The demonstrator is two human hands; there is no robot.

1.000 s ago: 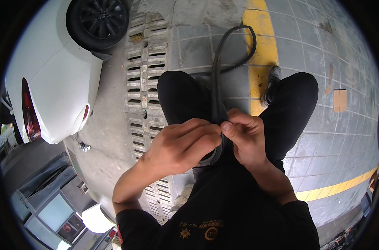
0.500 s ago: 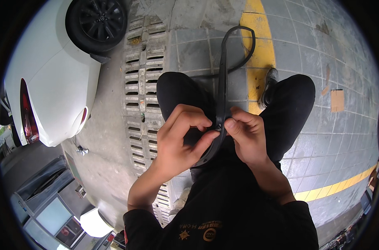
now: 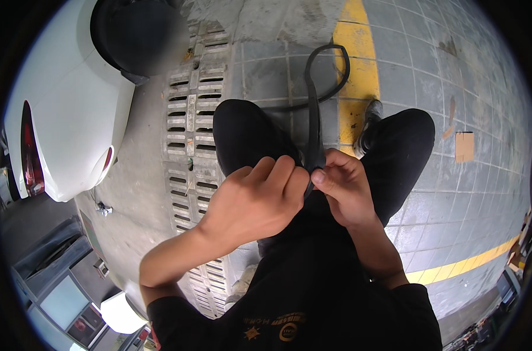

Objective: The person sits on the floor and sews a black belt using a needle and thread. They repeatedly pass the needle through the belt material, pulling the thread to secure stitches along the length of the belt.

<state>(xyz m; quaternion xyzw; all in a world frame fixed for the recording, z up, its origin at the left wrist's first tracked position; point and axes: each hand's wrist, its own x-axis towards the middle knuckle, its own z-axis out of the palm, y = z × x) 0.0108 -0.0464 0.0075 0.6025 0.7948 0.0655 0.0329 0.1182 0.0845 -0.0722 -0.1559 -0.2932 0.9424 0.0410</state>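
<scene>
A long, flexible black rubber strip (image 3: 314, 126) runs up between my knees and bends into a loop above the floor tiles. My right hand (image 3: 346, 188) pinches its near part between thumb and bent fingers. Close against it, my left hand (image 3: 260, 198) is closed on the same stretch of strip, knuckles up. That hand covers its own fingertips and some of the strip's lower run.
A white car (image 3: 79, 117) with a dark wheel stands at the left. A slotted drain grate (image 3: 193, 123) runs beside my left leg. Yellow floor tiles (image 3: 359, 58) lie beyond the loop. A small cardboard piece (image 3: 464, 147) lies at the right.
My left hand has turned over, from a thumb-and-finger pinch to curled fingers with the knuckles up, its elbow swinging outward. The strip's loop has shifted slightly. My right hand keeps its pinch.
</scene>
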